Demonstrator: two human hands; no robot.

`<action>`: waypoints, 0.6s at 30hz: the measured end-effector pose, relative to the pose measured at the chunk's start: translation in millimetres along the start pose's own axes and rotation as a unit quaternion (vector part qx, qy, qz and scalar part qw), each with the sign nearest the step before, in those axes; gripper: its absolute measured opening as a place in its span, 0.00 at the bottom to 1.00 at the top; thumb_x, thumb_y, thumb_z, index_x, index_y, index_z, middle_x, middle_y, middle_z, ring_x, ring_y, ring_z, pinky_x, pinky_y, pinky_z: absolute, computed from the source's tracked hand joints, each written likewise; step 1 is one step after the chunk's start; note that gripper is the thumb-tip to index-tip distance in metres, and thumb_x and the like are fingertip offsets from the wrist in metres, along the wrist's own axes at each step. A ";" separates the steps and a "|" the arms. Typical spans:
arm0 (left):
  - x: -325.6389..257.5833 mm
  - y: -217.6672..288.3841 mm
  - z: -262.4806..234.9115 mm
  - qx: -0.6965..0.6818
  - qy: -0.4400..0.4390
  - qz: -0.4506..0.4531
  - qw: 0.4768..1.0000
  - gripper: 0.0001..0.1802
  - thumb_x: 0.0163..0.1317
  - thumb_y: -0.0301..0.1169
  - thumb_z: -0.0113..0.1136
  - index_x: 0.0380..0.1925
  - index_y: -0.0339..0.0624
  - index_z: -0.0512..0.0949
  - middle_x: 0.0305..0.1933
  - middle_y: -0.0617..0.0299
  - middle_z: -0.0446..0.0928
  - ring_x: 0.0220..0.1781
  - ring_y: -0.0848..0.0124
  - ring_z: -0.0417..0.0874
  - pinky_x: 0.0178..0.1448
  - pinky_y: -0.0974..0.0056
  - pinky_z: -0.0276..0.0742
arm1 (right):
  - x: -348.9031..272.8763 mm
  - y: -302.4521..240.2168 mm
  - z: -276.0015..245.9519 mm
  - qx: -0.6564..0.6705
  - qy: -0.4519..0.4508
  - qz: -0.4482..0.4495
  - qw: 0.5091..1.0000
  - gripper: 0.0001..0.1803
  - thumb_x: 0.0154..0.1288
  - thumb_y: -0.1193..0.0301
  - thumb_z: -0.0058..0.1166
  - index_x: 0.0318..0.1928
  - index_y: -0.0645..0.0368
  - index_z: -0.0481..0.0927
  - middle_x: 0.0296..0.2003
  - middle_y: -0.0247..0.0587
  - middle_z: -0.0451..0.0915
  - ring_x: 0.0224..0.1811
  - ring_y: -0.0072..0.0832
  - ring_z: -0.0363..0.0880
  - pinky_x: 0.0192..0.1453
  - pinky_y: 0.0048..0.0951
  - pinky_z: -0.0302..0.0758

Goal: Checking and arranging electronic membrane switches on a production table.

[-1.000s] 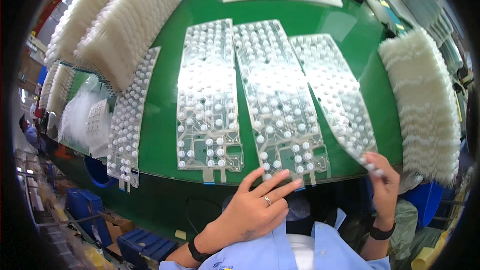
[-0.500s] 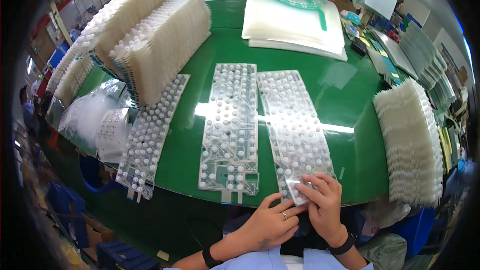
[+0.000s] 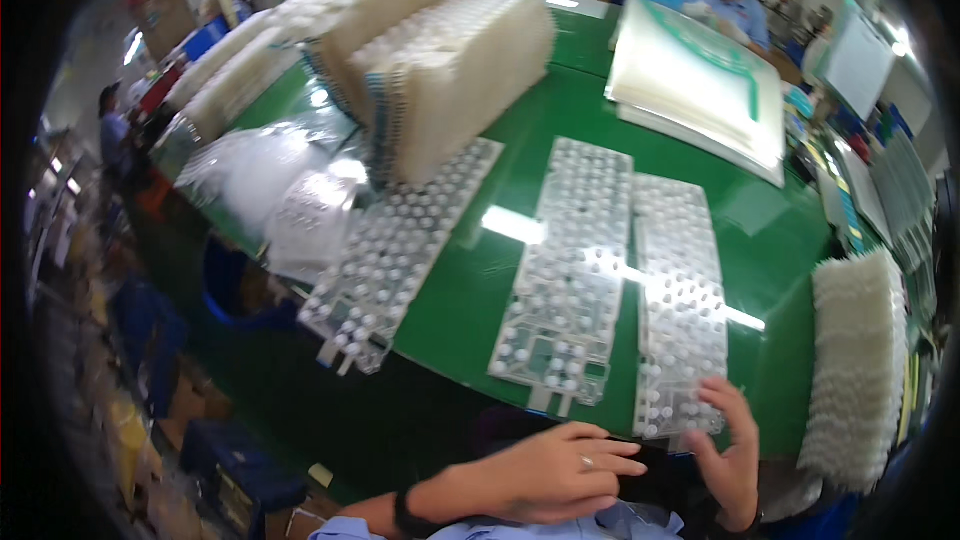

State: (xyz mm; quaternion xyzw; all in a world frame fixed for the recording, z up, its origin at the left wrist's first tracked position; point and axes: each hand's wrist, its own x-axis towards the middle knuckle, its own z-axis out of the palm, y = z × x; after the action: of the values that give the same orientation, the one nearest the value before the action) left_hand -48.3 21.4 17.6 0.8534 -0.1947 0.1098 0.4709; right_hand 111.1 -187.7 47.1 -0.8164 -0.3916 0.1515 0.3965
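Note:
Three long translucent keypad membrane sheets with rows of white domes lie on the green table: a right sheet (image 3: 680,290), a middle sheet (image 3: 572,270) and a left sheet (image 3: 425,230). My right hand (image 3: 733,455), thumb and fingers apart, is at the lower end of the right sheet. Its fingertips reach over the sheet's edge; whether they touch it I cannot tell. In front of the table edge, my left hand (image 3: 560,470) has its fingers stretched out, pointing right, with nothing in them. A ring is on one finger.
Tall stacks of white-domed sheets (image 3: 465,70) stand at the back left. Crumpled clear plastic (image 3: 255,175) lies beside them. Another stack (image 3: 855,370) stands at the right edge. Large clear sheets (image 3: 695,90) are piled at the back, with a person (image 3: 725,0) behind. Blue bins (image 3: 240,475) sit below left.
The view has swung left, shifting everything rightward. My right hand has opened from a small clear piece on the right sheet. My left hand has drawn away from that sheet's lower end.

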 end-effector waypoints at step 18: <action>-206.0 -159.8 -317.7 0.606 0.383 -0.318 0.621 0.18 0.60 0.38 0.61 0.48 0.41 0.79 0.51 0.47 0.79 0.55 0.49 0.78 0.60 0.56 0.72 | -12.9 37.5 22.6 -0.304 0.089 0.078 0.945 0.24 0.65 0.73 0.44 0.62 0.59 0.71 0.68 0.49 0.63 0.75 0.48 0.51 0.76 0.49 0.42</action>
State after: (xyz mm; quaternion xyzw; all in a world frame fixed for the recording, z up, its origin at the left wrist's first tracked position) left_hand -165.4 414.3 -11.1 0.8348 0.3976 0.3630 -0.1150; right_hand 109.6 -199.7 3.1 -0.9365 -0.3167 -0.0177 0.1497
